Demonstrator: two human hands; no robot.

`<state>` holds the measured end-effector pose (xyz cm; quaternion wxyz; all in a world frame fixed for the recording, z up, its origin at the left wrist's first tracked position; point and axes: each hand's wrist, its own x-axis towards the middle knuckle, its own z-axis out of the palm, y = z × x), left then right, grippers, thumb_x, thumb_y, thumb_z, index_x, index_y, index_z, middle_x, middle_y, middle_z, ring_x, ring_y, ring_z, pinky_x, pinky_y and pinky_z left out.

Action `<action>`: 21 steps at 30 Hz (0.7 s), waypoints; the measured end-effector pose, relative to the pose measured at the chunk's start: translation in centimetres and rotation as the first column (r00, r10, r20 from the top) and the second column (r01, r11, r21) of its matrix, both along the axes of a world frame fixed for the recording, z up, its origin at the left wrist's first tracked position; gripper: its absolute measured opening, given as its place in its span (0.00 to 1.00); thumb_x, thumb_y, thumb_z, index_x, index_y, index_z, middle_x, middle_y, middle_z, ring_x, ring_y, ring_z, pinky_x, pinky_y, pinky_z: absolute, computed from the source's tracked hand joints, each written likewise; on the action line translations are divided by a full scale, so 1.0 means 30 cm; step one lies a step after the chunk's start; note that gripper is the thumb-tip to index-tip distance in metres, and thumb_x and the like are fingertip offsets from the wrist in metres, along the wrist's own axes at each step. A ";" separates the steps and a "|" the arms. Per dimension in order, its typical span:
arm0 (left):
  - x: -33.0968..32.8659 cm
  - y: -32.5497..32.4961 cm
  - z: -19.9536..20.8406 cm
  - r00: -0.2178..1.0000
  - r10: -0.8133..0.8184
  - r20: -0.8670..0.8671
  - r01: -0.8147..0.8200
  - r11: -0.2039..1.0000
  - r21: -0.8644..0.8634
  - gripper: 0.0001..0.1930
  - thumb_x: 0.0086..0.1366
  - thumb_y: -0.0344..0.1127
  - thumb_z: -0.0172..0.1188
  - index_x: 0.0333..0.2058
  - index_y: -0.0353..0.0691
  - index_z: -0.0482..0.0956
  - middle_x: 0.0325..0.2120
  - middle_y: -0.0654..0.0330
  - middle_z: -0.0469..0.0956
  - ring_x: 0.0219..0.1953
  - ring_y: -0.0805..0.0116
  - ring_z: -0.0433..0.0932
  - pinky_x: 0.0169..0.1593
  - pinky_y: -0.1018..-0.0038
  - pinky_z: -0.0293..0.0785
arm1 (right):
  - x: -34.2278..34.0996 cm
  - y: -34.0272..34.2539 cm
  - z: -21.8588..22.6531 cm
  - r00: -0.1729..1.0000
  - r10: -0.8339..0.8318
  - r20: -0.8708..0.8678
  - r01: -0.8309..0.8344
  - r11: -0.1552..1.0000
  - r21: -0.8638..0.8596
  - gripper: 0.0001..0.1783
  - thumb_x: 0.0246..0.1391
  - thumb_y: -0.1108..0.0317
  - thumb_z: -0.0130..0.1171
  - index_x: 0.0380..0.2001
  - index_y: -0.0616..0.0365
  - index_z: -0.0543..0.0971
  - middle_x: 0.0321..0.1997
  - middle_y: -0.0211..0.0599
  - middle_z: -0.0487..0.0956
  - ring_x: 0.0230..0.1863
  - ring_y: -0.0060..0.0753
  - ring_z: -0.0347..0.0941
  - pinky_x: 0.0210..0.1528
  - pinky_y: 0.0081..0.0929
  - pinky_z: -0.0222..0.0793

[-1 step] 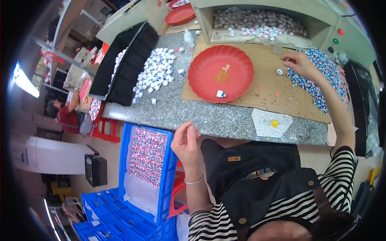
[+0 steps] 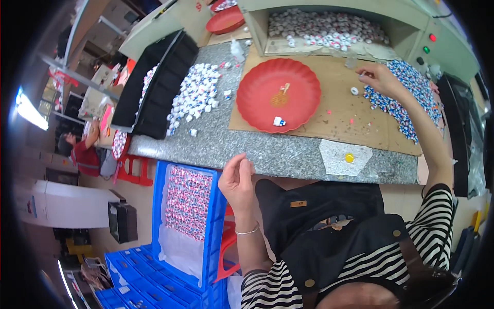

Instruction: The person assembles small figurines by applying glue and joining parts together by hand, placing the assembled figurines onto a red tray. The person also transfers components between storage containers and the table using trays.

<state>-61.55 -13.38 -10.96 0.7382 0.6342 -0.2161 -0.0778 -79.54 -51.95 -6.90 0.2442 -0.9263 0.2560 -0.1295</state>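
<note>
My left hand (image 2: pixel 237 177) hovers above the gap between the granite tabletop and the blue crate (image 2: pixel 207 247). Its thumb and fingers are drawn together; whatever they hold, if anything, is too small to name. Over the cardboard sheet (image 2: pixel 339 103), my right hand (image 2: pixel 385 81) has curled fingers beside a heap of small blue-and-white pieces (image 2: pixel 411 80). A whitish speck shows at its fingertips, too small to make out. Just below them lies a white round piece with a dark centre (image 2: pixel 354 91). A red scalloped dish (image 2: pixel 252 98) to the left contains one small white-and-blue piece (image 2: pixel 278 121).
White pieces (image 2: pixel 193 95) are heaped on the granite top (image 2: pixel 247 147) beside a tilted black bin (image 2: pixel 170 77). Round white pieces (image 2: pixel 329 31) fill a cabinet opening at the back. A yellow round thing (image 2: pixel 349 158) sits on a pale patch at the front edge. Another person (image 2: pixel 87 154) sits far left.
The whole view has shifted slightly, moving the table things a little left. Both hands keep nearly the same pose.
</note>
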 end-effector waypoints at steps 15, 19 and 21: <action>0.362 -0.309 -0.311 0.995 0.058 0.075 -0.078 0.954 0.288 0.34 0.60 0.37 0.60 0.61 0.36 0.53 0.50 0.48 0.67 0.19 0.77 0.70 0.19 0.82 0.65 | 0.259 -0.364 -0.273 0.970 -0.207 0.128 0.239 0.911 -0.336 0.31 0.48 0.59 0.60 0.54 0.63 0.68 0.55 0.53 0.68 0.56 0.52 0.65 0.59 0.38 0.60; 0.364 -0.348 -0.305 0.999 -0.038 -0.012 0.040 0.985 0.168 0.30 0.56 0.22 0.52 0.58 0.32 0.58 0.50 0.46 0.68 0.52 0.57 0.70 0.56 0.68 0.66 | 0.298 -0.398 -0.297 0.982 -0.169 0.084 0.188 0.903 -0.386 0.34 0.48 0.57 0.60 0.56 0.64 0.65 0.56 0.53 0.67 0.59 0.53 0.60 0.60 0.40 0.57; 0.360 -0.362 -0.301 0.996 -0.058 0.072 0.049 0.991 0.123 0.30 0.51 0.17 0.46 0.56 0.31 0.61 0.49 0.47 0.69 0.53 0.59 0.70 0.56 0.68 0.66 | 0.299 -0.451 -0.330 0.979 -0.163 0.121 0.202 0.846 -0.494 0.34 0.48 0.57 0.59 0.56 0.63 0.65 0.57 0.53 0.66 0.59 0.54 0.59 0.61 0.41 0.56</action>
